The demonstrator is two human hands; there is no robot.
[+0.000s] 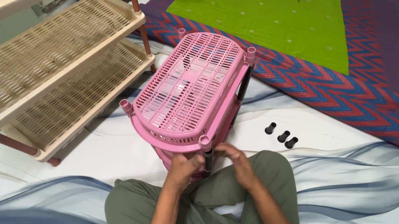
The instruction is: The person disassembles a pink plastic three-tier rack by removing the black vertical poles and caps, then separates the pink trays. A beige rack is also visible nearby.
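The pink slatted plastic rack (189, 90) leans on the floor against the person's crossed legs, and both hands work at its near corner. The left hand (182, 169) is curled shut around the short black plastic leg tube (209, 159) under the corner socket; the right hand (234, 160) pinches the same tube from the other side, fingertips pressed together.

The likely trouble is a crooked fit — if the tube meets the socket at an angle it may jam or pop out, and the tilted rack could tip off the knees, since only the legs and the hands steady it. The three loose black plastic caps (281, 135) lie near on the smooth floor, where a nudge could send them rolling off.

The pink rack's trays look empty. The beige slatted plastic shelf unit (50, 74), well apart to the left, holds nothing either.
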